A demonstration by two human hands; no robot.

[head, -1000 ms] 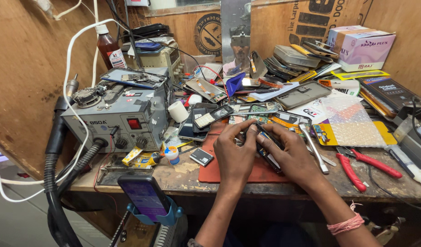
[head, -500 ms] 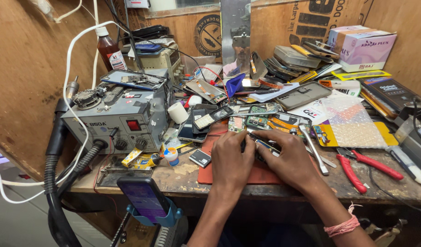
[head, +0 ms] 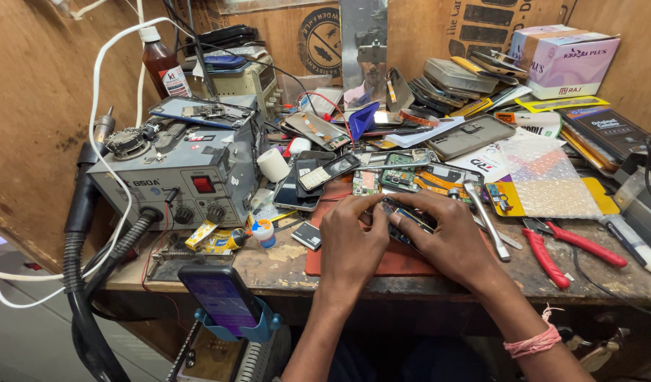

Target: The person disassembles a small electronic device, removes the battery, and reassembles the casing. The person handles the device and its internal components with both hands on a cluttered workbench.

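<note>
Crowding the workbench (head: 283, 265) are a grey soldering station (head: 177, 177) toward its left edge, red-handled pliers (head: 552, 251) toward its right edge, and loose phone parts behind. Near the front edge, on a red mat (head: 403, 262), the left hand (head: 350, 240) and right hand (head: 453, 237) both grip a small opened phone (head: 405, 216) between them. Its long axis runs diagonally, from back-left to front-right.

A pink-and-white box (head: 567, 58) sits at the counter's back right; a brown bottle's white label (head: 173, 78) back left; a lit purple phone screen (head: 220, 298) is clamped below the front edge.
</note>
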